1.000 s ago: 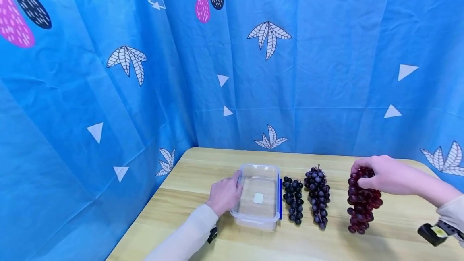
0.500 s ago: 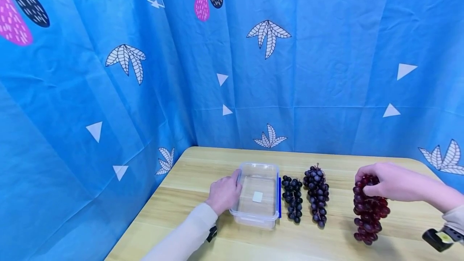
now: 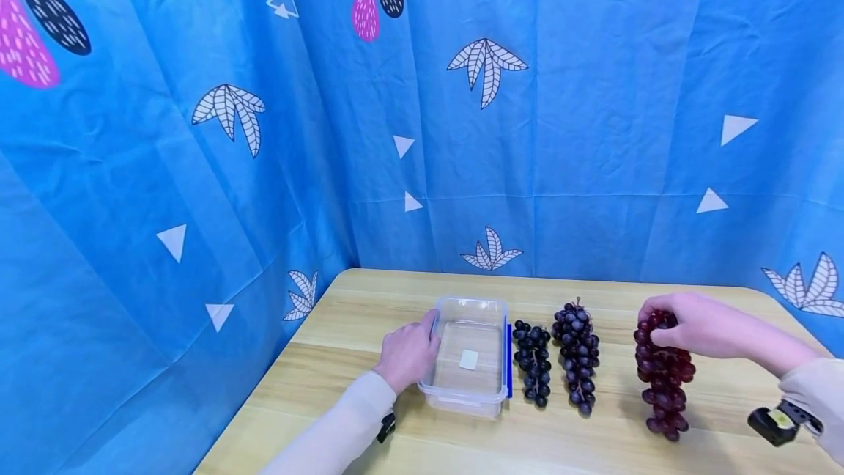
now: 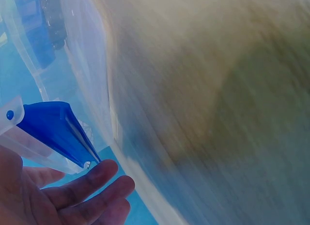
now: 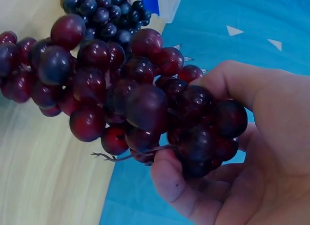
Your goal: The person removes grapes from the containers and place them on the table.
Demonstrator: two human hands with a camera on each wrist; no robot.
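My left hand (image 3: 405, 356) holds the left side of a clear plastic food container (image 3: 461, 394), which has no lid on top and a pale square on its floor. In the left wrist view its loosely bent fingers lie by a blue side latch (image 4: 55, 125); the thumb is hidden there. Over at the right, my right hand (image 3: 708, 325) grips the top of a dark red grape bunch (image 3: 666, 380) that hangs down above the table. The right wrist view shows thumb and fingers around the upper grapes, with a thin stem (image 5: 116, 158) sticking out.
Two bunches of dark grapes lie on the wooden table (image 3: 316, 394): a smaller black bunch (image 3: 532, 365) beside the container and a longer purple-black bunch (image 3: 579, 361) to its right. A patterned blue curtain (image 3: 593, 167) closes off the back and left.
My right hand and the red grape bunch moved right and nearer, then back left a little; the bunch swings. My left hand and the container have stayed put.
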